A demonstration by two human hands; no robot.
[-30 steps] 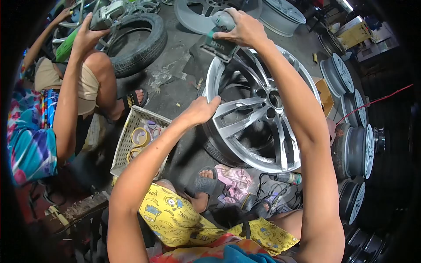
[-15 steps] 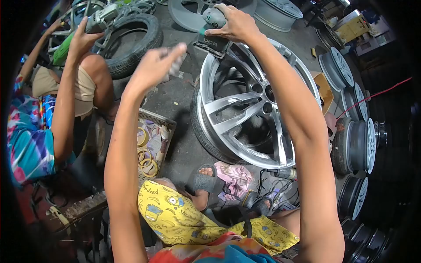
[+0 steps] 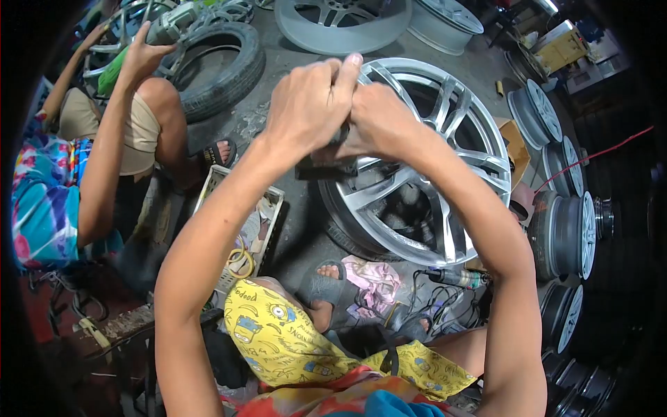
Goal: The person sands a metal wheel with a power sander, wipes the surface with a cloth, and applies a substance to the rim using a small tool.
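My left hand and my right hand are together above the left edge of a silver spoked wheel rim. Both are closed around the dark power sander, whose flat base shows below the fingers; most of its body is hidden. Beneath the sander lies the rim, tilted on a tyre. A crate with yellow tape rolls is by my left forearm.
A co-worker sits at the left near a loose tyre. Another grey rim lies ahead. More wheels line the right side. A pink cloth and a corded tool lie near my feet.
The sander has come down and nearer, from beyond the rim to its left edge. My left hand has moved up and right to join my right hand on it.
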